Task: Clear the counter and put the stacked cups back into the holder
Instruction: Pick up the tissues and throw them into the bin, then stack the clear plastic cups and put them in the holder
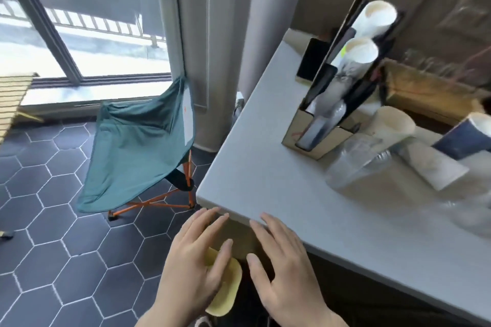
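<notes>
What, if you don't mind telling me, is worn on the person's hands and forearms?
Nothing shows: the left hand and right hand are bare, without gloves, rings or a watch, and the wrists visible at the bottom edge carry no sleeves.

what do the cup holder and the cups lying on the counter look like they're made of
Holder: brown cardboard by the look, matte tan faces, dark inside. White cup stack: probably paper, opaque and matte. Clear cups: thin plastic, see-through and glossy. Blur leaves some doubt. Counter: smooth pale grey, material unclear.
</notes>
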